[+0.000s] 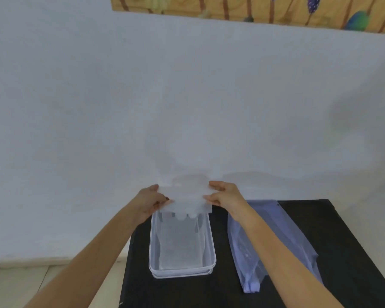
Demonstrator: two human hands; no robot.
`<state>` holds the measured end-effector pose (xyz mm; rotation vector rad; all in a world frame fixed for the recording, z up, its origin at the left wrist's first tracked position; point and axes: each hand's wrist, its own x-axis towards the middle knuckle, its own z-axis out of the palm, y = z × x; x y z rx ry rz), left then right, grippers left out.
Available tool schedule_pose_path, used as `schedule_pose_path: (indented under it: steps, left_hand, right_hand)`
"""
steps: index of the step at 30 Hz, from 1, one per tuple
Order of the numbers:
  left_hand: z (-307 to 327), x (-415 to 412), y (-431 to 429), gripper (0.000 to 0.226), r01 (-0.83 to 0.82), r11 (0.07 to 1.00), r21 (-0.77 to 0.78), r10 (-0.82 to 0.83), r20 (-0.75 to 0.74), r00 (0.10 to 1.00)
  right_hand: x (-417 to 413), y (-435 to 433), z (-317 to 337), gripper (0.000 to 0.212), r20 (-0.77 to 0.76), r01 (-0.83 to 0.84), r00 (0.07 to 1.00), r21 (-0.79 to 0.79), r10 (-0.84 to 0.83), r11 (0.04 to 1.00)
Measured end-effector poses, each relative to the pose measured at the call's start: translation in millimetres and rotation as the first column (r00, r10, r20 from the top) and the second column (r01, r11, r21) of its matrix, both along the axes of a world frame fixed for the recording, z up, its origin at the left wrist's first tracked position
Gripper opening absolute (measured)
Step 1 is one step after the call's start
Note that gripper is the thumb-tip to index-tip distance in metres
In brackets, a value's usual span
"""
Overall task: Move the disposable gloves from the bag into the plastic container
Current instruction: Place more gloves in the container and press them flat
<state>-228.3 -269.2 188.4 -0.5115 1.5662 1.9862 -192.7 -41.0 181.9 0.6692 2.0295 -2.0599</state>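
Head-worn view, forward and down

Soft, even, fairly bright light; faint shadows fall on the white wall (187,96) behind the hands; the whole picture is slightly blurred; wide-angle distortion bends the edges.

Both arms outstretched, left grip (152,202) and right grip (222,194) pinched.

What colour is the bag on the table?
Pale bluish-lilac, see-through; the bag shows in the head view.
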Motion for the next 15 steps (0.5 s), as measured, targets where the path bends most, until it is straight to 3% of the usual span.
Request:
schedule_pose_path:
  steps: [5, 11, 15]
  left_hand:
    - [-8.0, -2.8, -15.4, 0.083, 0.146, 0.932, -0.332, -0.228, -0.221, 0.948]
    - [-45.7, 26.6, -19.7, 0.099, 0.251, 0.804, -0.539, -0.407, -0.192, 0.893]
    - [-60.5, 43.7, -13.6, 0.097, 0.245, 0.714, -0.656, -0.475, -0.197, 0.858]
  right_hand:
    - [7.5, -0.1, -2.7, 0.063, -0.103, -0.035, 0.994, 0.078, 0.043, 0.996]
    - [35.4, -9.5, -29.9, 0.065, 0.048, -0.185, 0.983, 0.277, 0.179, 0.943]
    - [43.7, -16.4, -41.6, 0.07, 0.148, -0.283, 0.959, 0.412, 0.243, 0.866]
